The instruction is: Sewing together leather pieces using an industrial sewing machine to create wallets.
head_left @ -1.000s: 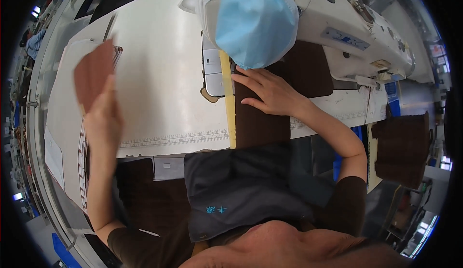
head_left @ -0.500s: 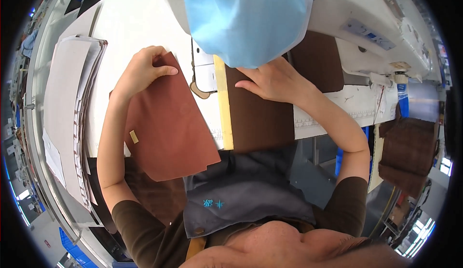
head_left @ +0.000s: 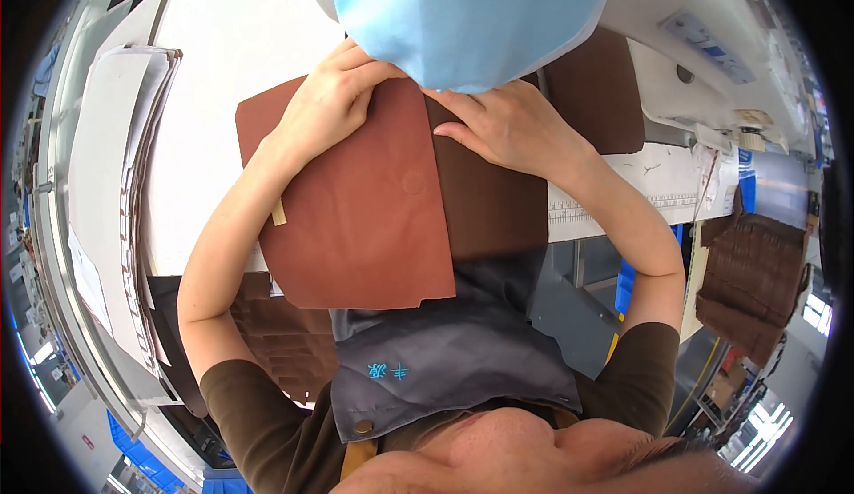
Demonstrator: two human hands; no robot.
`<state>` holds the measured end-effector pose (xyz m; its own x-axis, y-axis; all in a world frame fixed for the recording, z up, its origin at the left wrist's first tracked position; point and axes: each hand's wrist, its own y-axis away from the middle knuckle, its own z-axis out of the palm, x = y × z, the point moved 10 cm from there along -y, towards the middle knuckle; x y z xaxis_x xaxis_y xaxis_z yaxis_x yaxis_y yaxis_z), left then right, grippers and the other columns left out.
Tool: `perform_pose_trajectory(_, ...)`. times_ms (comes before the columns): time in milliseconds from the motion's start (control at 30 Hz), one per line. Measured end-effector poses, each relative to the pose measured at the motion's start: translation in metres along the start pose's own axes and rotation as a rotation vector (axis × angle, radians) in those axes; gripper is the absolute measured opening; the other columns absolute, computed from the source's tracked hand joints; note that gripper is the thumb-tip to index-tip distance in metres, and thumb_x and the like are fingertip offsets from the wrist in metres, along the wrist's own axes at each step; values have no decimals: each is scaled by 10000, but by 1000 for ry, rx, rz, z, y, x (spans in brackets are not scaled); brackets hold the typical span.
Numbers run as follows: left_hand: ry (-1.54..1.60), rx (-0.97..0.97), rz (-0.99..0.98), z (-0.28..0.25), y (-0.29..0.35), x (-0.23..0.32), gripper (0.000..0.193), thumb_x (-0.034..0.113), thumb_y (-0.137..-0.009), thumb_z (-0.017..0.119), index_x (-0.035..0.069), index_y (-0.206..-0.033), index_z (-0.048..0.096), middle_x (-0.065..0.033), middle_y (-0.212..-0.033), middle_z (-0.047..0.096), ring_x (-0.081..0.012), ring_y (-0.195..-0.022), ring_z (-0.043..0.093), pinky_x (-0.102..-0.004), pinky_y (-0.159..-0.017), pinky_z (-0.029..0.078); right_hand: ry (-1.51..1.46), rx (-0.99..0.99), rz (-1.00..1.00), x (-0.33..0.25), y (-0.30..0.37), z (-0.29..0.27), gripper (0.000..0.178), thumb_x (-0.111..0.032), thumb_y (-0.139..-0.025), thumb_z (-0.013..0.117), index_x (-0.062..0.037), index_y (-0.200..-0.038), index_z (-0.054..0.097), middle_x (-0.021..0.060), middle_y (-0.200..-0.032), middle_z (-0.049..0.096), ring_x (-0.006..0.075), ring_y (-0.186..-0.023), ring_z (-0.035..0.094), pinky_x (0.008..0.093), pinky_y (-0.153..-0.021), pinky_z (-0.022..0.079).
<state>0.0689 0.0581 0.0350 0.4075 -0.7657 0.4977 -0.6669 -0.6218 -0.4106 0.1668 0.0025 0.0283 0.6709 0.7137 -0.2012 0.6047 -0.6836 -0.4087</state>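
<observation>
My left hand (head_left: 336, 96) is closed on the upper edge of a reddish-brown leather-like panel (head_left: 360, 227), its fingertips partly behind a light blue, cloth-like cover (head_left: 471, 23). The panel's straight right edge lies over a dark brown panel (head_left: 494, 205), hiding the pale yellow strip there. On that dark panel rests my right hand (head_left: 516, 125), thumb stretched out and apart from the fingers, whose tips go out of sight under the blue cover. A small yellow tab (head_left: 279, 211) sticks out at the reddish panel's left side, by my left forearm.
A white machine body (head_left: 712, 58) stands at the upper right, with another dark brown piece (head_left: 594, 94) beside it. Ruler marks run along the white table's edge (head_left: 614, 209). Stacked grey-white sheets (head_left: 107, 183) lie far left; brown pieces (head_left: 752, 272) hang far right.
My left hand has carried the reddish panel rightward and turned it more upright, so it overlaps the dark panel and covers the yellow strip. My right hand has stayed about where it was.
</observation>
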Motion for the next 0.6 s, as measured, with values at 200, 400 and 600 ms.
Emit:
perform_pose_trajectory(200, -93, -10, 48, 1, 1, -5, 412, -171, -669, 540, 93, -935, 712, -46, -948, 631, -244, -962, 576, -350, -773, 525, -1, 35, -21, -2, 1, -5, 452, -274, -767, 710, -55, -1136, 568, 43, -1098, 580, 204, -1030, 558, 328, -902, 502)
perform_pose_trajectory(400, -115, -39, 58, 3, 1, -10, 408, -156, -656, 562, 106, -925, 722, -51, -896, 630, -257, -908, 572, -346, -739, 520, -9, 11, -21, -2, 1, -4, 430, -271, -766, 709, -52, -1114, 583, 38, -1089, 583, 214, -1040, 554, 329, -914, 497)
perform_pose_trajectory(600, -77, -25, 95, 3, 1, -8, 411, -163, -648, 552, 97, -920, 716, -65, -871, 622, -255, -881, 570, -352, -716, 514, 27, 37, -39, -7, -1, -6, 440, -269, -761, 714, -50, -1119, 581, 39, -1085, 583, 213, -1040, 552, 327, -920, 495)
